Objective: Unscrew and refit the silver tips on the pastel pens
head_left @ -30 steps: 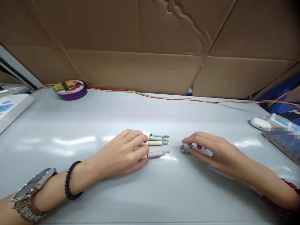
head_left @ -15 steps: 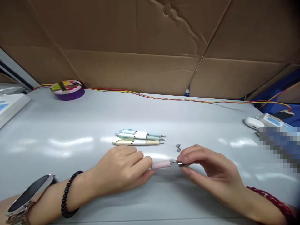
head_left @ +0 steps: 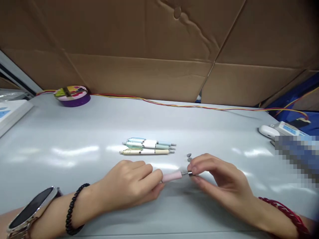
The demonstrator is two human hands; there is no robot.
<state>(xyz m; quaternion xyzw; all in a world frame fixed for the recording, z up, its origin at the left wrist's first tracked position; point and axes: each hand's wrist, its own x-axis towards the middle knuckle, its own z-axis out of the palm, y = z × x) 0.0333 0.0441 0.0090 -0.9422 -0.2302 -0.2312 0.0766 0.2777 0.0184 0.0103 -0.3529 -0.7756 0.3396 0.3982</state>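
My left hand (head_left: 136, 181) is closed around the body of a pink pen (head_left: 171, 177), whose grip sticks out to the right with a bare metal refill end and spring. At that end, my right hand (head_left: 221, 182) pinches a small silver pen tip (head_left: 190, 173) between thumb and fingers. The tip meets the refill's end; whether it is over it I cannot tell. Two more loose metal pen tips (head_left: 188, 155) lie just beyond the right fingers. Behind my left hand rest three pens side by side, blue (head_left: 151, 142), green (head_left: 159, 146) and cream (head_left: 147, 151), their tips uncovered.
A purple round box (head_left: 74, 100) with a fruit-patterned lid stands at the back left. Red and yellow wires (head_left: 159, 103) run along the rear edge, before cardboard (head_left: 134, 76). At right are a white earbud case (head_left: 268, 131) and a blurred-out item (head_left: 299, 156).
The pen tip in my right hand has come slightly left, against the refill's end. The left hand's hold on the pink pen is unchanged.
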